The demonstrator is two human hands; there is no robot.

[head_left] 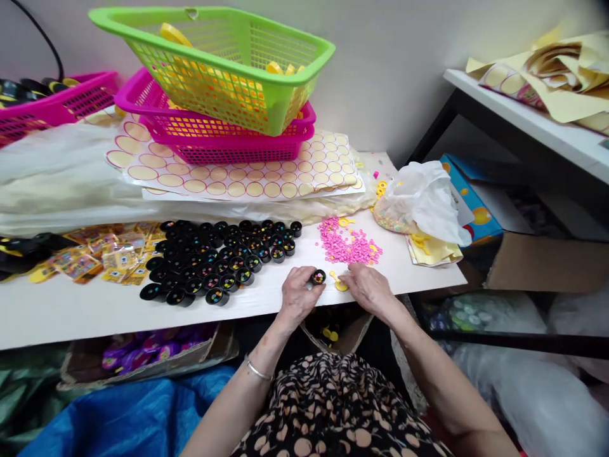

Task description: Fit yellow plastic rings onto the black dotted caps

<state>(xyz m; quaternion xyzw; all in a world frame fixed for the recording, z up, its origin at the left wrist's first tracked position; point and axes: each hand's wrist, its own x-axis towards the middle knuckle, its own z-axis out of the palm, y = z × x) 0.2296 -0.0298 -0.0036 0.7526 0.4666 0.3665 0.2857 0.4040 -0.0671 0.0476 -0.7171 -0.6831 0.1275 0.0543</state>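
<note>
My left hand (297, 293) is closed around a small black round cup (318, 277) with coloured beads in it, held at the front edge of the white table (71, 311). My right hand (368, 289) rests just to its right, fingers curled and pinched near a small yellow ring piece (339, 284) on the table. Whether the fingers hold anything is hidden. A heap of pink beads (346, 246) lies just beyond both hands. Left of them stands a cluster of several black cups (216, 260) filled with coloured beads.
Stacked green (216, 60) and pink baskets (214, 136) sit at the back on sticker sheets (238, 178). A plastic bag (421, 203) lies at the right, yellow packets (109, 257) at the left. A cardboard box (547, 260) and shelf (523, 120) stand right; boxes sit under the table.
</note>
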